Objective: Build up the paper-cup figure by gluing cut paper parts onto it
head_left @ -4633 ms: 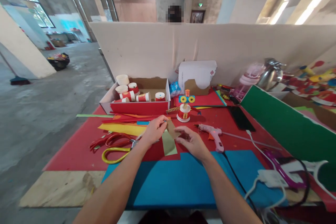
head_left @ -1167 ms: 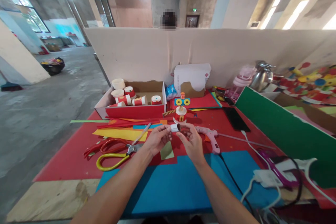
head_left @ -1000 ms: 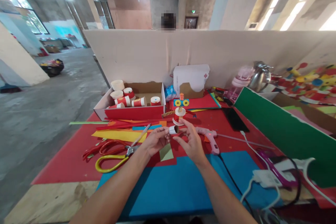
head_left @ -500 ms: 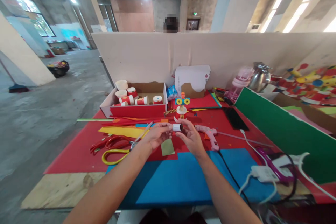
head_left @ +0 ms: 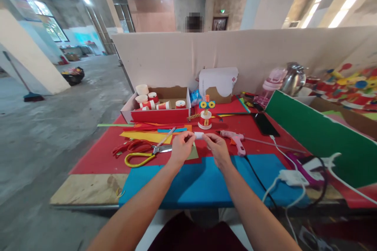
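Observation:
Both my hands meet over the red table cover, pinching a small rolled paper tube (head_left: pixel 199 135) between them. My left hand (head_left: pixel 182 147) grips its left end with closed fingers. My right hand (head_left: pixel 217 148) grips its right end the same way. A green paper scrap (head_left: pixel 193 153) lies on the table just below my hands. Beyond them stands a little red-and-white paper-cup figure (head_left: pixel 205 117) with yellow round eyes on a blue strip.
Yellow-handled scissors (head_left: pixel 140 158) and red scissors (head_left: pixel 126 147) lie left of my hands beside coloured paper strips. A pink glue gun (head_left: pixel 236 141) lies to the right, its cable running toward me. A box of paper cups (head_left: pixel 159 109), a phone (head_left: pixel 264 124) and a green board (head_left: pixel 315 137) are further off.
A flat brown paper piece held earlier is now a small rolled tube pinched at both ends. The view has pulled back and my hands sit slightly lower over the table.

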Demonstrator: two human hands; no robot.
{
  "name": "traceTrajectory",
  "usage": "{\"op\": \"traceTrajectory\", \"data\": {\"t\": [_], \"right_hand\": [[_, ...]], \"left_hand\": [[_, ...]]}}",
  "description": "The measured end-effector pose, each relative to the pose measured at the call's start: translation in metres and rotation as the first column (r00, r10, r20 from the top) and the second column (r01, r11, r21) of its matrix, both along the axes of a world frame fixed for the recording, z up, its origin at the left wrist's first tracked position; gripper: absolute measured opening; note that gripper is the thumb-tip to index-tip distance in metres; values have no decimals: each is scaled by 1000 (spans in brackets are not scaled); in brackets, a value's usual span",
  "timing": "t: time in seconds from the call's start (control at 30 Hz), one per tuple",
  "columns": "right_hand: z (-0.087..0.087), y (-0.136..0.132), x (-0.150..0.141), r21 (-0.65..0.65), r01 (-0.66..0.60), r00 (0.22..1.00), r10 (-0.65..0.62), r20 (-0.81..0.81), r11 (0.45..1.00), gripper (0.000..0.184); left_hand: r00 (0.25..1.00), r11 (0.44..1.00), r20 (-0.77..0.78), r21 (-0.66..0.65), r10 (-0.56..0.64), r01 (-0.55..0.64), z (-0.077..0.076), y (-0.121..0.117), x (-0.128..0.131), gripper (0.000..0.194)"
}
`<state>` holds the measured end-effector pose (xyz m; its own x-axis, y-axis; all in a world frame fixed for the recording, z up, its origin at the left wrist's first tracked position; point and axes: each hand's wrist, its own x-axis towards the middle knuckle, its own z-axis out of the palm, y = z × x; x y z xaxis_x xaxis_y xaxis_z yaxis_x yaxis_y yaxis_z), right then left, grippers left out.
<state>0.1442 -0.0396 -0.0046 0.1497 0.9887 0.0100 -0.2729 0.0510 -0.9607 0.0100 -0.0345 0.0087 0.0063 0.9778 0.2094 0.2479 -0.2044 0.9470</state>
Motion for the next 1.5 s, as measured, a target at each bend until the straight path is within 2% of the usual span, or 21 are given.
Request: {"op": "traceTrajectory", "data": {"t": [0.2,0.3,0.4,0.43,0.47,0.53,0.57,0.6,0.63,0.7,0.8,0.93,1.0,1.07,1.13,1.2,1.27,1.33,1.43,1.47,1.5], "right_hand": [[0,5,10,-141,-129,990,120,-74,981,43],[2,4,11,-151,-174,982,159,-104,973,41],[1,6,12,-130,-132,979,109,-171,983,37],[0,7,13,-128,-104,975,75,-208,986,36],[0,9,15,-128,-72,967,38,-250,989,34],[-1,12,18,-121,-21,944,-20,-330,992,31],[-1,13,19,-118,-4,930,-40,-366,993,29],[0,14,19,-118,8,917,-54,-396,993,27],[0,14,20,-117,17,905,-65,-420,993,26],[1,14,20,-112,29,889,-77,-452,993,25],[4,13,20,-106,42,878,-87,-471,993,25],[4,12,19,-113,56,875,-103,-473,992,25],[4,13,20,-115,64,867,-112,-485,991,25],[3,14,20,-115,69,854,-118,-507,991,25],[3,15,21,-114,75,840,-124,-528,991,25],[3,15,21,-117,82,826,-133,-548,990,25],[3,15,22,-125,84,815,-141,-561,989,26],[3,15,23,-126,88,816,-144,-559,988,25],[0,17,26,-94,95,841,-130,-526,991,22],[0,18,27,-81,97,849,-125,-513,992,21],[-1,18,29,-71,100,855,-122,-505,992,21]], "left_hand": [[998,999,-26,5,52,-52,-6,4,12,17],[990,1000,-138,-11,1,-3,-3,3,8,18],[929,993,-358,43,-90,113,8,-4,-21,24],[876,989,-478,82,-67,121,12,-7,-38,27],[785,988,-619,101,-30,117,16,-10,-58,28],[503,997,-864,64,37,36,21,-19,-101,30],[365,999,-930,29,33,-14,21,-23,-122,30],[269,999,-963,-8,1,-36,19,-27,-140,33],[208,998,-977,-47,-39,-34,16,-31,-155,38],[157,997,-986,-66,-60,-32,10,-37,-172,48],[151,997,-986,-70,-65,-24,8,-40,-171,53],[160,996,-984,-73,-80,48,22,-40,-165,55],[208,997,-977,-44,-56,63,29,-42,-168,54],[315,999,-949,-7,-21,46,33,-46,-172,51],[482,1000,-876,10,5,9,33,-49,-169,49],[641,1000,-767,0,1,-2,31,-50,-155,51],[721,999,-693,-10,-34,38,28,-49,-132,55],[716,994,-695,20,-62,106,26,-47,-103,51],[666,983,-739,27,-103,182,28,-43,-61,43],[636,982,-763,9,-115,189,31,-43,-49,45],[575,984,-808,-29,-127,178,34,-43,-38,49]]}}
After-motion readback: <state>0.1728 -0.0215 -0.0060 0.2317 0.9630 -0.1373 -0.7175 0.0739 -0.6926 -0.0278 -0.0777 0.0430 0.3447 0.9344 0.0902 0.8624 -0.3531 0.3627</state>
